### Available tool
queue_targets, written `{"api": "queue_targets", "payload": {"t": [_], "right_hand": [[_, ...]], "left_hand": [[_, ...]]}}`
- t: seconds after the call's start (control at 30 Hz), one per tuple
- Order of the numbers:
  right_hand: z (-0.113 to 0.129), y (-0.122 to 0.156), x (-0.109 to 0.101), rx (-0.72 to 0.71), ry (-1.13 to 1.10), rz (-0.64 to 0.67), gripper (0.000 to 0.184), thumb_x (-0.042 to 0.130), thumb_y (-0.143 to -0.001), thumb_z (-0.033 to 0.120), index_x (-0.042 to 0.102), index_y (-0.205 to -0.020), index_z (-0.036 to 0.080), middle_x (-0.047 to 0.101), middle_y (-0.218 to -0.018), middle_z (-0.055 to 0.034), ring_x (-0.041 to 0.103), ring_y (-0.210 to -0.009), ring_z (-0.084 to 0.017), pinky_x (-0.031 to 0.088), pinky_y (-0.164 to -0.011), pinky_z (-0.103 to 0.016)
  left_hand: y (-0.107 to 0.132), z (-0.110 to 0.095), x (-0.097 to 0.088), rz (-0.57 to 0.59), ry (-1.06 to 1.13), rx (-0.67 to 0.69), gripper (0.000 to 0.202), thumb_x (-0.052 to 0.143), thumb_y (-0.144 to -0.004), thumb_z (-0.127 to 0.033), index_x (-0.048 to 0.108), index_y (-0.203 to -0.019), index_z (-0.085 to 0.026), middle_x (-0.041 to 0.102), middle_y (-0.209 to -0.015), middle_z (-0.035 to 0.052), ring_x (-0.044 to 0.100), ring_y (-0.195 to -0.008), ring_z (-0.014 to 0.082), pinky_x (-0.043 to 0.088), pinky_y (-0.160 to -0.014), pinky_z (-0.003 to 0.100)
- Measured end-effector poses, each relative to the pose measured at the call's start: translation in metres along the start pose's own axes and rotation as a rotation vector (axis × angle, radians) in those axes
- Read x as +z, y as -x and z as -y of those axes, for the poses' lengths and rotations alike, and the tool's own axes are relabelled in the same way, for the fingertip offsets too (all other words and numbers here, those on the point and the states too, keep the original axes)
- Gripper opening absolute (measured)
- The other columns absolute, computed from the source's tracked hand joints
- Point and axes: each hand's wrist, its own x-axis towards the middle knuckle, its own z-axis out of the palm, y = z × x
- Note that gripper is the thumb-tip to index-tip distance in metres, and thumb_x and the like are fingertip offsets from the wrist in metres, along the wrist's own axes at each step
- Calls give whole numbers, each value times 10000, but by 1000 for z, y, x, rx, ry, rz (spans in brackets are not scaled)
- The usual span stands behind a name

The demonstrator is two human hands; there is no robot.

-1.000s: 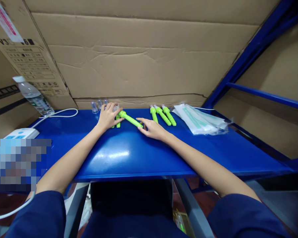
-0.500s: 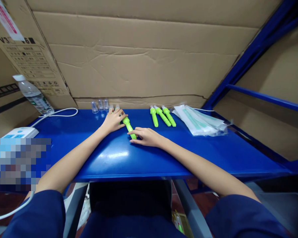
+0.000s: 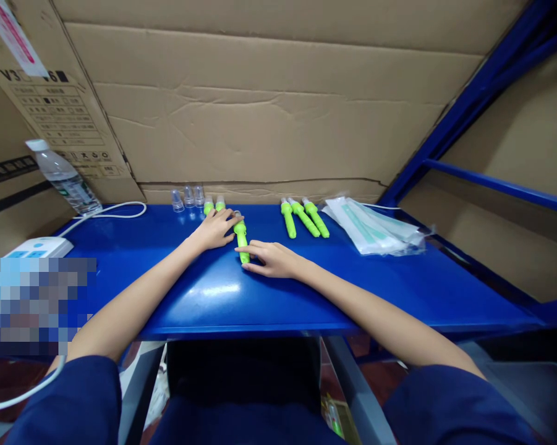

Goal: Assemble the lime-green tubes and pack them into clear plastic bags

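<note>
A bright green pen-shaped tube (image 3: 242, 233) lies almost upright in the view on the blue table, its tip end away from me. My left hand (image 3: 217, 227) has its fingers and thumb closed around that far end, partly covering it. At the near end, my right hand (image 3: 272, 257) pinches the same tube between thumb and fingers. Just beyond my left hand are two more green tubes (image 3: 208, 206) with clear tips, their lower parts hidden by the hand. Several clear plastic caps (image 3: 188, 198) stand to their left.
Three green tubes (image 3: 301, 217) lie to the right, beside clear plastic sleeves (image 3: 368, 227). A water bottle (image 3: 67, 180), white cable (image 3: 132, 205) and power strip (image 3: 44, 248) are at the left. Cardboard (image 3: 269, 111) walls the back of the blue table (image 3: 278, 309).
The tube between my hands has swung from a slant to nearly straight, its near end shifting left. My left hand has moved slightly right and nearer, uncovering the two tubes behind it.
</note>
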Motion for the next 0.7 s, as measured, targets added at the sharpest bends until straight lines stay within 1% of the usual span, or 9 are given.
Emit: {"api": "queue_targets", "payload": {"t": [0.1, 0.17, 0.27, 0.33, 0.43, 0.53, 0.63, 0.7], "right_hand": [[-1, -1, 0, 45, -13, -10, 470, 600, -969, 382, 520, -1382, 171, 662, -1021, -76, 648, -820, -180, 453, -676, -264], [-2, -1, 0, 89, -24, -23, 483, 616, -960, 370, 485, -1373, 156, 669, -1004, -73, 654, -803, -183, 450, -665, -263], [-6, -1, 2, 129, -64, -65, 440, 623, -954, 351, 466, -1316, 155, 676, -989, -66, 660, -764, -178, 433, -633, -257], [-10, -2, 3, 142, -92, -97, 403, 626, -951, 344, 462, -1273, 165, 681, -994, -63, 662, -746, -170, 425, -621, -251], [-14, -3, 6, 174, -84, -116, 323, 625, -953, 329, 476, -1198, 181, 687, -981, -56, 671, -757, -169, 429, -638, -248], [-17, -5, 7, 212, -76, -112, 263, 630, -953, 308, 494, -1140, 182, 696, -954, -53, 682, -800, -180, 445, -688, -257], [-18, -5, 7, 228, -99, -111, 172, 581, -969, 230, 511, -1119, 185, 702, -924, -44, 680, -796, -175, 445, -704, -257], [-19, -5, 7, 220, -98, -113, 166, 534, -970, 167, 518, -1134, 191, 696, -895, -32, 670, -772, -170, 438, -700, -255]], "left_hand": [[0, -1, 0, -2, -30, -33, 495, 383, -947, -197, 526, -1420, -160, 608, -1284, 188, 555, -1226, 325, 385, -998, 472], [0, -1, 0, -18, -44, -49, 497, 354, -957, -187, 506, -1427, -128, 599, -1307, 202, 551, -1237, 340, 383, -1001, 490], [-2, -3, -3, -56, -34, -50, 490, 392, -945, -188, 477, -1413, -74, 580, -1346, 221, 542, -1253, 349, 391, -996, 474], [-3, -5, -6, -60, -20, -28, 431, 427, -940, -204, 517, -1339, -68, 605, -1310, 220, 567, -1214, 338, 403, -979, 446], [-5, -12, -12, -15, 18, 54, 318, 419, -964, -229, 578, -1213, -114, 671, -1186, 175, 619, -1118, 294, 415, -947, 400], [-6, -19, -16, 45, 60, 121, 276, 404, -971, -224, 612, -1138, -153, 710, -1069, 128, 659, -1001, 252, 418, -906, 370], [-6, -22, -18, 61, 112, 151, 238, 451, -953, -258, 636, -1075, -171, 722, -969, 91, 670, -899, 233, 418, -855, 357], [-6, -22, -19, 68, 152, 177, 231, 491, -947, -323, 648, -1029, -173, 718, -916, 73, 669, -863, 225, 415, -830, 347]]}}
